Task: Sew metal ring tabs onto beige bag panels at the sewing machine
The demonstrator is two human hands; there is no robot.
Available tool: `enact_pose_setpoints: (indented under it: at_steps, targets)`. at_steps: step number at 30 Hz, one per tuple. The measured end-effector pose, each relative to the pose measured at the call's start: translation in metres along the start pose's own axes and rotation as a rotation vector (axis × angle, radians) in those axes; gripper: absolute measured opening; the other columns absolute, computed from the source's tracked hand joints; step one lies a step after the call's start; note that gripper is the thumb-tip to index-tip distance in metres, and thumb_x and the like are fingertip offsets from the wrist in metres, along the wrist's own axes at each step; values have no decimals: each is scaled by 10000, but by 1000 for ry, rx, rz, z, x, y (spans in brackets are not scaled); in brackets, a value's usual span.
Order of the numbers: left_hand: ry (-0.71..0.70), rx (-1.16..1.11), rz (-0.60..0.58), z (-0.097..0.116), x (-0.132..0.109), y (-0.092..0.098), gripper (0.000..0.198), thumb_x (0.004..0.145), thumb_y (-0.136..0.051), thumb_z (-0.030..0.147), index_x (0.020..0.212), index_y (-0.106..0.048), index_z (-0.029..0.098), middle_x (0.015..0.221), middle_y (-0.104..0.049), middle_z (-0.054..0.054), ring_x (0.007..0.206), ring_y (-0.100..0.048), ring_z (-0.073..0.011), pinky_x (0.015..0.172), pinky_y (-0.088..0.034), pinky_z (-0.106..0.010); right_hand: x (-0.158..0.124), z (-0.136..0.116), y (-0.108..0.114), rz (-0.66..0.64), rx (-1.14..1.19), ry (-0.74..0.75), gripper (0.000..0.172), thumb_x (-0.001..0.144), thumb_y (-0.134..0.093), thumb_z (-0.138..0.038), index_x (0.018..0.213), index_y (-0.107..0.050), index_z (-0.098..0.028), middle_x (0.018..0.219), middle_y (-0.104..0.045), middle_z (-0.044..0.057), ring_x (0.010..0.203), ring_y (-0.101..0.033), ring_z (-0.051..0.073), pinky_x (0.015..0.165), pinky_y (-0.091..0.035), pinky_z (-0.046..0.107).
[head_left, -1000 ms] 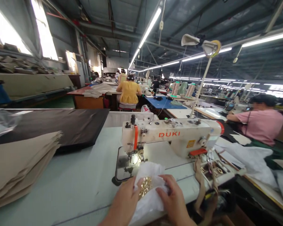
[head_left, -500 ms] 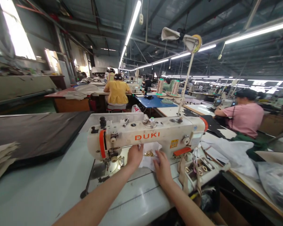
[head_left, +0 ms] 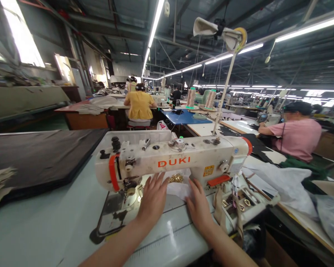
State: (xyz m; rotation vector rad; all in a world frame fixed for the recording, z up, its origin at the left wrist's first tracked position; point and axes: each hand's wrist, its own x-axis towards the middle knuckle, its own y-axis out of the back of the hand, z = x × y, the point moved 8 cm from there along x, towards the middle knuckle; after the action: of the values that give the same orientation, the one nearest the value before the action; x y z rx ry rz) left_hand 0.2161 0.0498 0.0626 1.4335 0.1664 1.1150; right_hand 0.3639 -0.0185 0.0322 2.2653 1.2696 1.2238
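Observation:
Under the arm of a white sewing machine (head_left: 172, 159) lies a white bag (head_left: 179, 190), its mouth spread around a heap of small gold-coloured metal pieces (head_left: 176, 178). My left hand (head_left: 154, 196) is at the bag's left side, fingers stretched out and apart, back of the hand up. On the opposite side my right hand (head_left: 198, 204) rests against the bag's right edge with its fingers extended and thumb apart. Neither hand visibly grips anything. The fingertips of my left hand reach close beneath the machine arm.
Right of the machine, a compartmented tray (head_left: 239, 204) holds gold-coloured rings, and fabric straps (head_left: 219, 209) hang over its edge. Dark sheet material (head_left: 44, 159) is stacked at left. A thread stand (head_left: 225, 89) rises behind. Other people sit at nearby tables.
My left hand has opened from a bent-finger pose at the bag and now lies with fingers extended. More of the gold-coloured pieces show. The view has shifted slightly.

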Motion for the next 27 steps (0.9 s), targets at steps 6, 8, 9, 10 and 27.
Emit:
enact_pose_setpoints:
  at_steps: [6, 8, 9, 10, 27]
  targets:
    - [-82, 72, -180, 2, -1, -1, 503, 748, -373, -60, 1100, -614, 208, 895, -670, -55, 932, -573, -217, 1040, -299, -459, 12, -11, 13, -90, -296, 60, 514, 721, -519, -51, 1217, -553, -183, 1050, -600, 117, 984, -521, 294, 906, -424, 451]
    - [-128, 91, -187, 4, -1, 0, 419, 759, -381, -59, 929, -651, 213, 841, -647, -40, 888, -561, -206, 1034, -299, -433, 16, -16, 12, -144, -380, 104, 453, 712, -522, -20, 1126, -613, -181, 948, -624, 103, 904, -541, 280, 837, -440, 408]
    - [-142, 110, -195, 5, -1, 0, 384, 767, -383, -56, 853, -648, 208, 825, -637, -39, 875, -558, -204, 1021, -311, -420, 17, -19, 10, -168, -406, 133, 402, 712, -517, -1, 1048, -645, -182, 894, -628, 91, 864, -548, 264, 795, -444, 377]
    - [-150, 132, -205, 6, -1, 0, 361, 777, -383, -52, 802, -640, 202, 815, -629, -42, 866, -556, -205, 997, -331, -406, 18, -21, 9, -188, -424, 162, 349, 719, -511, 14, 961, -666, -184, 845, -624, 79, 831, -550, 247, 755, -440, 347]
    - [-74, 168, -295, -8, -16, 2, 325, 810, -411, 7, 913, -678, 163, 1160, -622, -143, 1102, -537, -272, 977, -357, -443, -5, -32, 12, -488, -260, 139, 140, 755, -635, -214, 888, -674, -188, 1210, -573, 113, 1123, -519, 271, 949, -398, 387]
